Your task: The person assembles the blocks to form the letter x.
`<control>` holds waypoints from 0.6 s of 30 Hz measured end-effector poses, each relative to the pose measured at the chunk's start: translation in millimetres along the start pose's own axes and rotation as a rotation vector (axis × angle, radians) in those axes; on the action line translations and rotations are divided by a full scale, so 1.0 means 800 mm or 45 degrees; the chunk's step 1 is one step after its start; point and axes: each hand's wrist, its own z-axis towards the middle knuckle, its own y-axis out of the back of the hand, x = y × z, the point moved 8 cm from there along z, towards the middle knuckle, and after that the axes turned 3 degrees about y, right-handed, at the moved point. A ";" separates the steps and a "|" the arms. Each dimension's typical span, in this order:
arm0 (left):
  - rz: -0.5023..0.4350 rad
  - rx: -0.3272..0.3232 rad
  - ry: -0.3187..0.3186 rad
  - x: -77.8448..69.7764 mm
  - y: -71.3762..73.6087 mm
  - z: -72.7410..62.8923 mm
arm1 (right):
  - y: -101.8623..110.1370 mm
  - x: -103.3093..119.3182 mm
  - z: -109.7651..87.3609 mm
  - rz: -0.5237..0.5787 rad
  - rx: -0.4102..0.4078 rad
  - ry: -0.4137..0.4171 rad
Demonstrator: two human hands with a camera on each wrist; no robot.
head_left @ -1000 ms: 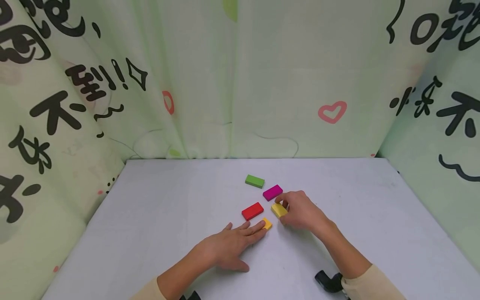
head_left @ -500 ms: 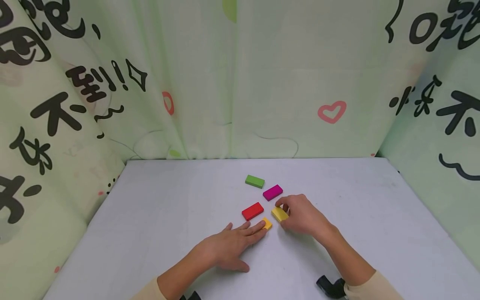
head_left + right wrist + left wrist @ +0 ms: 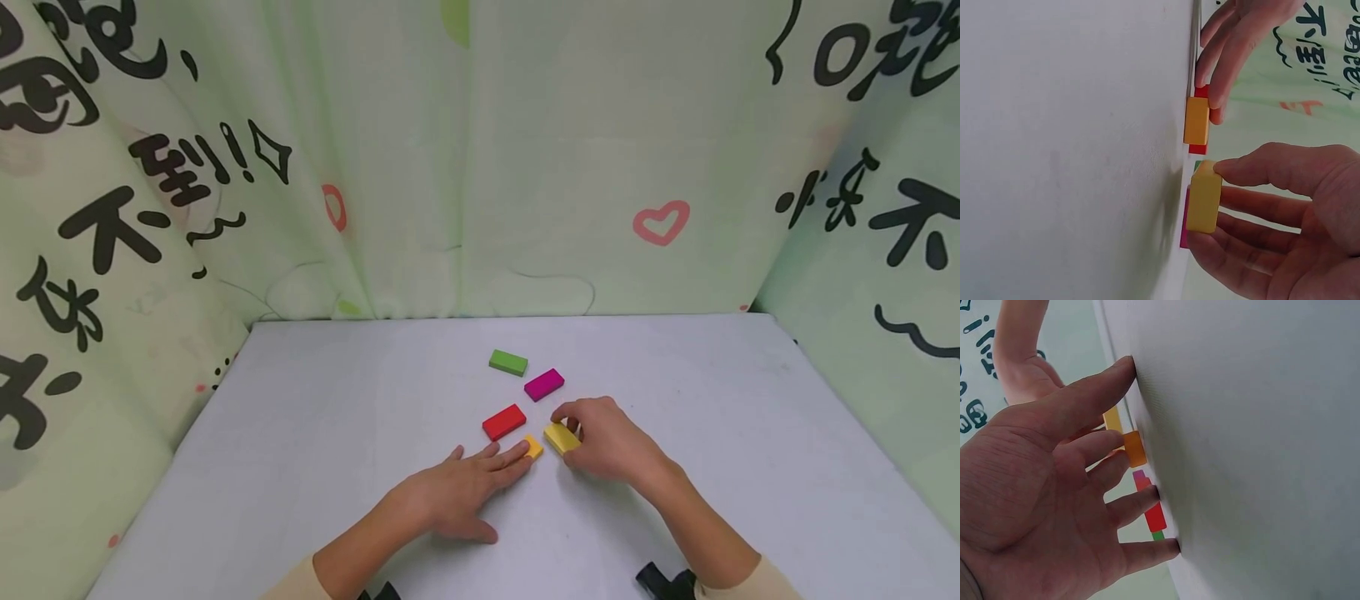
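Note:
My right hand [image 3: 611, 440] pinches a yellow block [image 3: 562, 438] by its ends, thumb on one and a fingertip on the other. In the right wrist view this yellow block [image 3: 1205, 200] appears close over the white tabletop. My left hand [image 3: 468, 493] lies spread with straight fingers, and two of its fingertips rest on an orange block [image 3: 534, 448], partly covering it. The left wrist view shows those fingertips against the orange block [image 3: 1135, 449]. A red block [image 3: 504, 422] lies just beyond the left fingers. Farther back are a magenta block [image 3: 543, 384] and a green block [image 3: 508, 362].
The white table [image 3: 337, 400] ends at a straight back edge. A pale green curtain [image 3: 555, 150] with black lettering and hearts surrounds it on the back and both sides. A black wrist device [image 3: 664, 583] shows at the right sleeve [image 3: 750, 582].
My right hand has drawn the yellow block a little nearer to me, widening its gap from the magenta block. My left hand and the other blocks stay where they were.

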 end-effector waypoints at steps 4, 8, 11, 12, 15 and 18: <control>-0.020 -0.003 -0.002 0.000 0.001 -0.001 | 0.001 0.002 -0.006 0.009 0.011 0.003; -0.027 0.001 0.002 0.000 0.001 -0.002 | 0.002 0.005 -0.011 0.019 0.020 0.011; -0.016 0.008 0.007 0.001 0.001 -0.001 | 0.002 0.008 -0.015 0.015 0.028 0.008; -0.013 0.010 0.007 0.000 0.001 0.000 | 0.002 0.008 -0.015 0.013 0.031 0.006; -0.012 0.009 0.004 0.000 0.000 0.000 | 0.001 0.009 -0.017 0.013 0.044 -0.004; -0.024 0.008 0.001 0.000 -0.001 -0.001 | -0.001 0.011 -0.018 0.018 0.063 -0.010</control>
